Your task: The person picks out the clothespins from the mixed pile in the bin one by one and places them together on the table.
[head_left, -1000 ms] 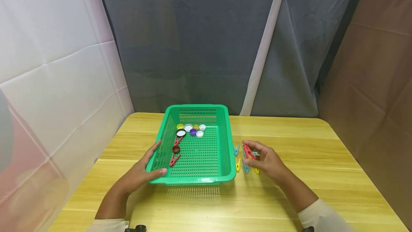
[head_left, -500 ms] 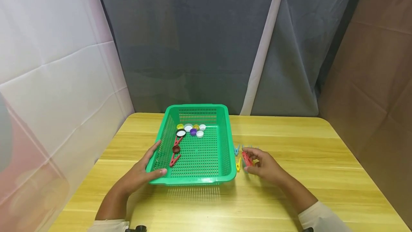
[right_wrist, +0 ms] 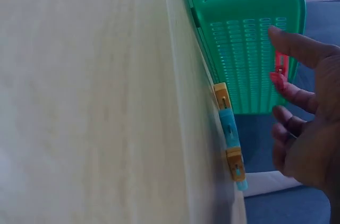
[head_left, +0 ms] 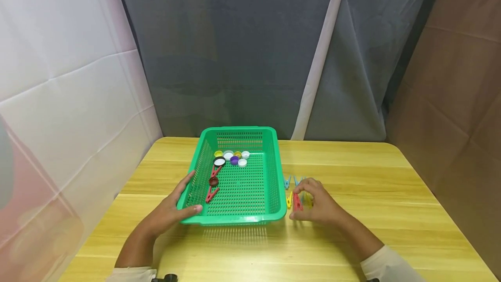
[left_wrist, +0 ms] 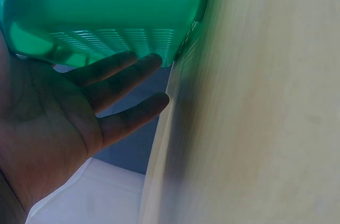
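Observation:
A green plastic basket stands on the table. My left hand holds its near left corner, thumb over the rim; in the left wrist view several fingers extend beside the outer wall. Inside lie red clothespins, a brown cap, a black-rimmed cap, a purple cap and several white and yellow caps. Right of the basket, my right hand pinches a red clothespin between thumb and index finger; in the right wrist view this clothespin is above the table.
Beside the basket on the wooden table lie a blue clothespin and a yellow clothespin, with more partly behind the right hand. A grey curtain hangs at the back. White cloth and brown cloth flank the table.
My right hand has moved down and a little left with the red clothespin, which now hangs more upright near the yellow one. The left hand and basket stay put.

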Available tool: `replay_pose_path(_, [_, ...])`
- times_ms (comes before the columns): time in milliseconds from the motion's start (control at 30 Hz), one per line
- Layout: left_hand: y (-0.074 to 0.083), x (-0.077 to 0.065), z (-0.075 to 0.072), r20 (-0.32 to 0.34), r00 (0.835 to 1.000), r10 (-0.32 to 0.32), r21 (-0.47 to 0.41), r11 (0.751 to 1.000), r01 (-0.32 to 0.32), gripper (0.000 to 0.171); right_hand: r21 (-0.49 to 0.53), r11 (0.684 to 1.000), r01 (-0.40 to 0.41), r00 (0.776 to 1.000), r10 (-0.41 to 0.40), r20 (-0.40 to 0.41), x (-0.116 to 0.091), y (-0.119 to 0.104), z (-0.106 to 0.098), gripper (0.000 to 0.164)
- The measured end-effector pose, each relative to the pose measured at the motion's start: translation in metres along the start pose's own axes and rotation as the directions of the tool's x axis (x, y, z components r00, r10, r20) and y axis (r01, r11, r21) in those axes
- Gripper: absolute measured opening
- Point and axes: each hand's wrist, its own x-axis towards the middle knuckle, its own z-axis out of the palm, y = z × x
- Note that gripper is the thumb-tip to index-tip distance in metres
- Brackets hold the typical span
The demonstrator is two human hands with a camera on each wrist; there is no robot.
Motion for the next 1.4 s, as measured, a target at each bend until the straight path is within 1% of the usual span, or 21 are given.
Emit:
replay_pose_path(133, [0.0, 0.0, 0.0, 0.0, 1.0, 0.006, 0.001, 1.0, -0.006, 0.104, -0.133, 0.991, 0.002, 1.0, -0.004, -0.016, -0.001, -0.002, 0.002, 0.048])
replay_pose_path(267, [0.001, 0.0, 0.0, -0.003, 1.0, 0.005, 0.0, 1.0, -0.005, 0.104, -0.187, 0.982, -0.009, 1.0, 0.006, -0.017, 0.0, -0.002, 0.006, 0.048])
replay_pose_path(467, [0.0, 0.0, 0.0, -0.001, 1.0, -0.002, -0.005, 1.0, 0.002, 0.104, -0.159, 0.987, -0.032, 0.999, 0.036, 0.02, 0.0, 0.004, 0.013, 0.048])
replay_pose_path(533, [0.0, 0.0, 0.0, 0.0, 1.0, -0.006, -0.005, 1.0, 0.006, 0.104, -0.169, 0.985, -0.029, 0.999, 0.036, 0.039, -0.001, 0.005, 0.015, 0.048])
replay_pose_path(700, [0.001, -0.001, 0.0, 0.003, 1.0, -0.007, -0.005, 1.0, 0.007, 0.105, -0.202, 0.979, 0.015, 0.998, -0.001, 0.068, -0.001, 0.008, 0.017, 0.051])
replay_pose_path(833, [0.001, -0.001, 0.0, 0.001, 1.0, 0.002, -0.004, 1.0, -0.002, 0.104, -0.196, 0.98, 0.037, 0.996, -0.02, 0.088, -0.002, 0.008, 0.017, 0.054])
replay_pose_path(1067, [0.001, -0.002, 0.0, -0.002, 1.0, -0.005, 0.001, 1.0, 0.005, 0.104, -0.191, 0.981, 0.042, 0.994, -0.021, 0.108, -0.004, 0.007, 0.018, 0.053])
replay_pose_path(1233, [0.0, -0.001, 0.0, -0.004, 1.0, 0.002, 0.001, 1.0, -0.002, 0.104, -0.188, 0.981, 0.055, 0.992, -0.031, 0.126, -0.005, 0.008, 0.019, 0.058])
replay_pose_path(1400, [0.0, -0.001, 0.0, -0.006, 1.0, 0.003, 0.01, 1.0, -0.003, 0.104, -0.188, 0.981, 0.047, 0.991, -0.022, 0.129, -0.005, 0.008, 0.018, 0.057])
